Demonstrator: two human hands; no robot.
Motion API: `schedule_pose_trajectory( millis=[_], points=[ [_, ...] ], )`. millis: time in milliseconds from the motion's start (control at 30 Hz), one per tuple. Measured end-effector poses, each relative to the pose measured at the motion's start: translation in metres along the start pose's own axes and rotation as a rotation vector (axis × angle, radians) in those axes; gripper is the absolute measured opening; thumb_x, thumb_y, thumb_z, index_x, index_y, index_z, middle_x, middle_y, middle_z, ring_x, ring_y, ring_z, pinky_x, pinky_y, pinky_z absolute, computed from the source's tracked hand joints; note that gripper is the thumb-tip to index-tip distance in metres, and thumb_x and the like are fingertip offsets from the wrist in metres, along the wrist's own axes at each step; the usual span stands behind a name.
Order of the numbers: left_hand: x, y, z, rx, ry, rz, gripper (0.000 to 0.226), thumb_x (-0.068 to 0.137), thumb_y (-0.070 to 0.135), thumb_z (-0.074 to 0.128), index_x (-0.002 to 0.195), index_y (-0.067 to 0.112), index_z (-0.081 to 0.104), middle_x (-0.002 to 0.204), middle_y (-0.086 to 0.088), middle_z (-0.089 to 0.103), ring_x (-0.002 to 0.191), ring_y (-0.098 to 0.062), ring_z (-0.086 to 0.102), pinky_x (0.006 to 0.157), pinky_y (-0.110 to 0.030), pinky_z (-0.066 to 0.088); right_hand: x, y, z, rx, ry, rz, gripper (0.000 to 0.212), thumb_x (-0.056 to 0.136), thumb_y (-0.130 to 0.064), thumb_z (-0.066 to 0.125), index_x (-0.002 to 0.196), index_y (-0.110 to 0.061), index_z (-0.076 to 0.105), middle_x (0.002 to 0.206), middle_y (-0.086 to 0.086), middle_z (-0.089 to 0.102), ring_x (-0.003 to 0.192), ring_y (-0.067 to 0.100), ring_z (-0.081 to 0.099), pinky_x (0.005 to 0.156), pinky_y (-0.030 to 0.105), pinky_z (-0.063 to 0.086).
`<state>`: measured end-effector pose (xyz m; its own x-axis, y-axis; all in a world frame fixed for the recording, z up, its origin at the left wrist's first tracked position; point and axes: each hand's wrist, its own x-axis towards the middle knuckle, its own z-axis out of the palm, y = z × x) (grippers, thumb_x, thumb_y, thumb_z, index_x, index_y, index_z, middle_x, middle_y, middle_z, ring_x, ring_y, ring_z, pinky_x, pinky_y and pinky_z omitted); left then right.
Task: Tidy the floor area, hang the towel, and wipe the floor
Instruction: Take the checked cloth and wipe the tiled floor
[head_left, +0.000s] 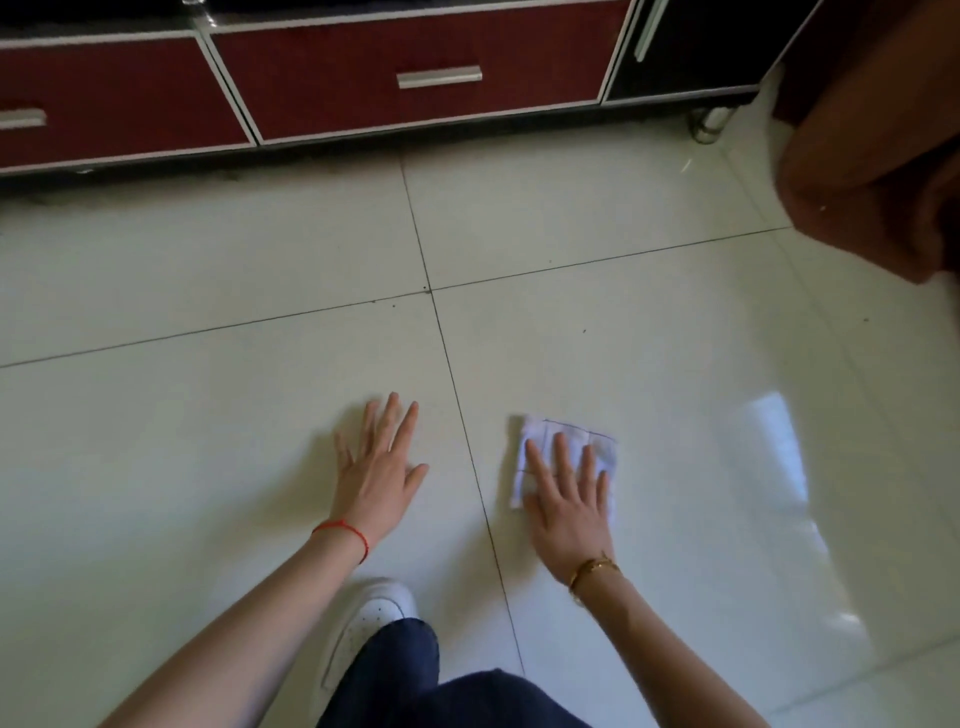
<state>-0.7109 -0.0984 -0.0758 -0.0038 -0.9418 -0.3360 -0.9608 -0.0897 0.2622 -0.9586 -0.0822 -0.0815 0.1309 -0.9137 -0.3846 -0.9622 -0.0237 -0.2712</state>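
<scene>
A small folded white cloth (545, 434) lies flat on the pale tiled floor (649, 332), right of the dark grout line. My right hand (566, 499) presses down on it with straight, spread fingers, covering its lower half. My left hand (376, 467) rests flat on the bare tile to the left of the grout line, fingers spread, holding nothing. No towel is in view.
A low cabinet with red drawers (405, 73) and metal handles runs along the back, a black door and a metal foot (709, 124) at its right end. Brown furniture (878, 145) stands at the far right. My white shoe (369, 618) and dark trouser leg sit near the bottom.
</scene>
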Motion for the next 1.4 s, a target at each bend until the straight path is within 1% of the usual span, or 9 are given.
schedule_pose_trajectory(
  millis=[167, 333, 500, 667, 767, 967, 1033, 1167, 1400],
  points=[
    [0.015, 0.001, 0.007, 0.013, -0.070, -0.024, 0.077, 0.097, 0.043, 0.045, 0.154, 0.025, -0.002, 0.161, 0.000, -0.016, 0.148, -0.028, -0.014, 0.109, -0.069, 0.007, 0.067, 0.058, -0.047, 0.014, 0.043, 0.254, 0.061, 0.099, -0.041, 0.030, 0.149, -0.042, -0.005, 0.160, 0.002, -0.013, 0.144, 0.035, -0.016, 0.117, 0.050, -0.008],
    [0.019, 0.001, 0.013, 0.066, -0.127, -0.058, 0.080, 0.098, 0.048, 0.037, 0.149, 0.026, -0.020, 0.156, 0.002, -0.031, 0.145, -0.028, -0.025, 0.110, -0.068, 0.004, 0.141, 0.035, -0.071, 0.057, 0.017, 0.345, 0.062, 0.099, -0.042, 0.030, 0.150, -0.040, -0.005, 0.159, 0.002, -0.016, 0.143, 0.038, -0.018, 0.115, 0.054, -0.011],
    [0.019, -0.002, 0.011, 0.056, -0.189, -0.059, 0.079, 0.099, 0.048, 0.031, 0.141, 0.027, -0.033, 0.151, 0.006, -0.040, 0.141, -0.024, -0.032, 0.113, -0.066, 0.000, 0.161, -0.040, -0.050, -0.008, 0.020, 0.044, 0.063, 0.098, -0.039, 0.031, 0.151, -0.037, -0.003, 0.160, 0.002, -0.014, 0.143, 0.039, -0.019, 0.115, 0.054, -0.012],
    [0.019, -0.001, 0.011, -0.037, -0.152, -0.058, 0.081, 0.098, 0.048, 0.037, 0.143, 0.029, -0.027, 0.152, 0.007, -0.037, 0.143, -0.022, -0.030, 0.112, -0.065, -0.004, 0.092, -0.073, -0.010, -0.016, -0.013, -0.252, 0.059, 0.099, -0.037, 0.027, 0.150, -0.040, -0.004, 0.157, -0.003, -0.018, 0.141, 0.034, -0.027, 0.115, 0.050, -0.016],
    [0.017, 0.000, 0.011, 0.000, -0.157, -0.057, 0.081, 0.099, 0.048, 0.034, 0.139, 0.028, -0.033, 0.151, 0.005, -0.039, 0.142, -0.024, -0.031, 0.112, -0.065, -0.003, 0.086, -0.040, -0.013, -0.001, 0.022, -0.159, 0.058, 0.095, -0.044, 0.018, 0.149, -0.042, -0.002, 0.158, -0.006, -0.016, 0.143, 0.032, -0.024, 0.116, 0.048, -0.014],
    [0.022, -0.002, 0.019, 0.019, -0.142, -0.066, 0.081, 0.097, 0.049, 0.029, 0.141, 0.032, -0.036, 0.148, 0.006, -0.046, 0.140, -0.024, -0.036, 0.111, -0.066, -0.004, 0.178, 0.011, -0.069, 0.015, 0.073, 0.197, 0.060, 0.099, -0.039, 0.031, 0.150, -0.040, 0.000, 0.160, 0.002, -0.010, 0.144, 0.037, -0.014, 0.116, 0.054, -0.008],
    [0.021, -0.005, 0.021, 0.069, -0.096, -0.033, 0.081, 0.091, 0.049, 0.033, 0.148, 0.029, -0.022, 0.157, 0.002, -0.030, 0.145, -0.027, -0.022, 0.109, -0.070, 0.008, 0.212, 0.004, -0.084, 0.024, 0.059, 0.242, 0.060, 0.098, -0.041, 0.029, 0.150, -0.040, -0.001, 0.160, 0.002, -0.012, 0.144, 0.037, -0.016, 0.115, 0.054, -0.009],
    [0.021, -0.009, 0.023, 0.114, -0.079, -0.009, 0.094, 0.077, 0.043, 0.067, 0.153, 0.018, 0.017, 0.160, -0.012, 0.019, 0.144, -0.036, 0.013, 0.094, -0.076, 0.031, 0.259, -0.040, -0.093, -0.011, 0.028, 0.166, 0.061, 0.098, -0.042, 0.028, 0.150, -0.038, -0.002, 0.160, 0.002, -0.014, 0.143, 0.038, -0.018, 0.115, 0.055, -0.010],
    [0.022, -0.006, 0.022, 0.128, -0.058, -0.024, 0.107, 0.069, 0.045, 0.076, 0.152, 0.016, 0.015, 0.159, -0.013, 0.022, 0.143, -0.035, 0.017, 0.094, -0.076, 0.031, 0.220, -0.127, -0.049, -0.132, -0.034, -0.281, 0.059, 0.099, -0.041, 0.024, 0.150, -0.038, -0.006, 0.159, 0.000, -0.016, 0.142, 0.036, -0.023, 0.114, 0.051, -0.017]
  ],
)
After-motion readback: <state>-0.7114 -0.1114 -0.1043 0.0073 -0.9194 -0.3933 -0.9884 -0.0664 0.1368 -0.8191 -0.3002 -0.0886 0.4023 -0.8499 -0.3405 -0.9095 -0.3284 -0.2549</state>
